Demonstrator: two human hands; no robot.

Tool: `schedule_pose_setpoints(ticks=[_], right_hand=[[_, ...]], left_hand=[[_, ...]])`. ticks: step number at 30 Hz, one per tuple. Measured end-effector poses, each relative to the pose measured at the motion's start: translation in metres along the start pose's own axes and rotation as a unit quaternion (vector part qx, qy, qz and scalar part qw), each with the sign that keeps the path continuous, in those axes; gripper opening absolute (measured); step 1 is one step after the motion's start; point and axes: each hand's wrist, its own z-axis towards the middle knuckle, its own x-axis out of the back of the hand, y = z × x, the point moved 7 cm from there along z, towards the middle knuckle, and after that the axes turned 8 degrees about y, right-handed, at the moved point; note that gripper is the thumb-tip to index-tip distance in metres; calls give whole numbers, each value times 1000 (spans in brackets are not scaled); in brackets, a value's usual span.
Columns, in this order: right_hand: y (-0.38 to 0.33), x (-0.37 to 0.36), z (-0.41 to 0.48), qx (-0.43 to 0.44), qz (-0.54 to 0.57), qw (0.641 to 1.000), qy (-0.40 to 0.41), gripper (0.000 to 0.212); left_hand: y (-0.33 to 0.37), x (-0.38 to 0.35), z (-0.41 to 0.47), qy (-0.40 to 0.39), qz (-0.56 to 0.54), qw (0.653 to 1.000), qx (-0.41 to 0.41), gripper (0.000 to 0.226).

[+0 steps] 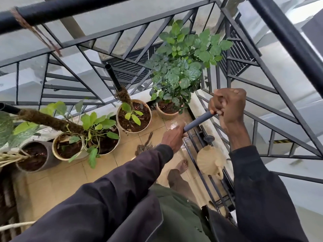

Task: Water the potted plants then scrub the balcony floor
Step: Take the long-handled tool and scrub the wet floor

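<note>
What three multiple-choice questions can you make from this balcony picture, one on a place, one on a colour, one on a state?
1. Where is the watering can?
A. on a chair
B. on the floor beside the railing
C. on top of a plant pot

2. What colour is the handle being held?
A. red
B. grey
C. yellow

3. How are the hands placed?
A. both grip the handle
B. both hang free
C. only one grips the handle

Answers:
1 B, the beige can sits low by the railing bars, with no hand on it.
2 B, the stretch of handle between the hands is plain grey.
3 A, the right hand is curled round the upper end and the left hand holds it lower down.
</note>
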Motion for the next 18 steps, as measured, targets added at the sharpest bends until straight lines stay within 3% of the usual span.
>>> schedule_pose_setpoints(ticks=[6,12,18], right_hand=[[-15,-10,-4,76,-4,997,-28,53],[-18,-30,-15,160,-30,986,-47,48],[-19,-19,-15,155,-67,986,-10,49]], left_hand=[[0,16,20,50,-53,997,-7,19],[0,31,54,117,-69,991,-10,10],[3,25,67,112,-93,989,11,15]])
